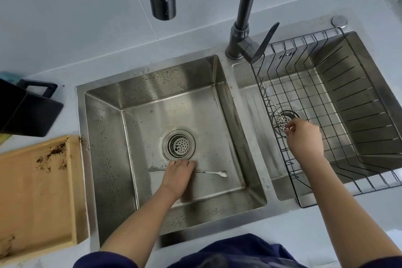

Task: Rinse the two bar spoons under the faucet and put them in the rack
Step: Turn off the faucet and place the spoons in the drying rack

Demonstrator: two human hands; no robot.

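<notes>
One bar spoon (214,173) lies flat on the floor of the left sink basin (152,85), just in front of the drain. My left hand (180,172) is down on it, fingers curled over its middle, so only both ends show. A second bar spoon (274,105), thin and shiny, slants inside the wire rack (304,36) that sits in the right basin. My right hand (304,137) pinches its lower end over the rack's floor. The faucet spout (164,6) hangs above the left basin; no water is visible.
The faucet's base and lever (266,42) stand between the basins. A wooden tray (37,191) with brown grounds lies left of the sink, with black objects (26,111) behind it. A round strainer (178,144) marks the left drain.
</notes>
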